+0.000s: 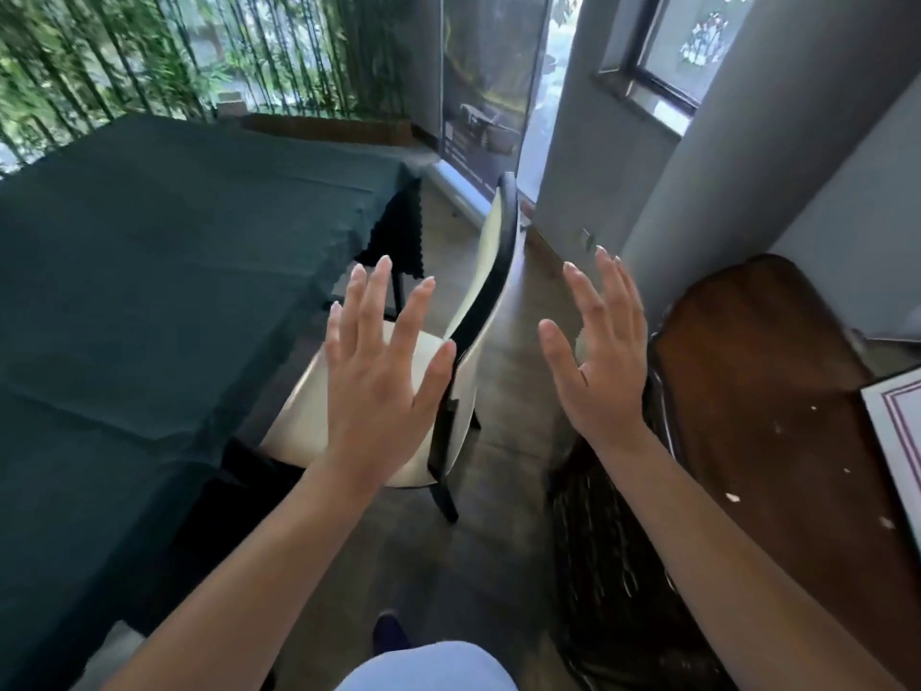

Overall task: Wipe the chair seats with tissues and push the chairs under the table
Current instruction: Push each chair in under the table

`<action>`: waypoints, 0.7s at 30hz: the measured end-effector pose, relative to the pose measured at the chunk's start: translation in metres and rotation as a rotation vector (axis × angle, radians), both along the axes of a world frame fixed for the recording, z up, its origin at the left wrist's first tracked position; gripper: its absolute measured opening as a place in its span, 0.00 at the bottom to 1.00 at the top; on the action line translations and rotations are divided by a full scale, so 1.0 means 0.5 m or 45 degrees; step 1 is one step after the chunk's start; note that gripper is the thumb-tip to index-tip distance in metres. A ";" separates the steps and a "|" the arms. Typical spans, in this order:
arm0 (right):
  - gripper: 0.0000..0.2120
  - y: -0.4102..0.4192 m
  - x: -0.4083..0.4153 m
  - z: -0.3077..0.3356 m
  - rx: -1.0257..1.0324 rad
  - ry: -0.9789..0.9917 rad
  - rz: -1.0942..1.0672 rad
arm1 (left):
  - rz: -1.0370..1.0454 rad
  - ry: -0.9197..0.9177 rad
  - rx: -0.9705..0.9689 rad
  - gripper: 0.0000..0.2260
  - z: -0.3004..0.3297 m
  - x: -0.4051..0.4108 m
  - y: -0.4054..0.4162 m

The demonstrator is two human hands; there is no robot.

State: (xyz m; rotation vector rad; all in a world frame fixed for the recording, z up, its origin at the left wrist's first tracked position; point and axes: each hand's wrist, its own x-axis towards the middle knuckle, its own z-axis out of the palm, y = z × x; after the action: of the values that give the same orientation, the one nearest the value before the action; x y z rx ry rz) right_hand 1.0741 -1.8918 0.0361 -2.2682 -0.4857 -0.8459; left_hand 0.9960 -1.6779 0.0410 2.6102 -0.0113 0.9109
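A chair (pixel 491 251) with a cream seat and a black-framed cream back stands beside the table (pixel 149 271), which is covered with a dark green cloth. The chair seat (pixel 299 416) lies partly under the table's edge. My left hand (pixel 383 361) is raised over the seat with its fingers spread and nothing in it. My right hand (pixel 598 351) is raised to the right of the chair back, fingers spread, also holding nothing. Neither hand touches the chair. No tissue is in view.
A dark brown wooden piece of furniture (pixel 777 391) stands at the right with a white framed sheet (pixel 897 431) on it and a dark wire basket (pixel 613 566) beside it. A grey wall and column (pixel 697 167) rise behind. A narrow wooden floor strip runs between chair and furniture.
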 end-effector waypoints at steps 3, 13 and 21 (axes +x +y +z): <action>0.29 -0.024 0.062 -0.008 -0.027 -0.016 -0.047 | -0.077 0.004 0.003 0.24 -0.011 0.091 -0.017; 0.30 -0.067 0.272 -0.011 -0.141 0.066 -0.156 | -0.187 0.116 -0.033 0.25 -0.055 0.348 -0.022; 0.32 -0.016 0.540 -0.041 -0.304 0.135 0.239 | 0.087 0.125 -0.082 0.25 -0.061 0.465 0.026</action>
State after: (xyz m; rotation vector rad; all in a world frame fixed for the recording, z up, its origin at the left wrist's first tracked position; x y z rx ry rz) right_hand 1.3440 -1.8999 0.0155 -2.4209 -0.7714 -0.5966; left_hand 1.2286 -1.6651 0.0107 2.6062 0.1312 0.7914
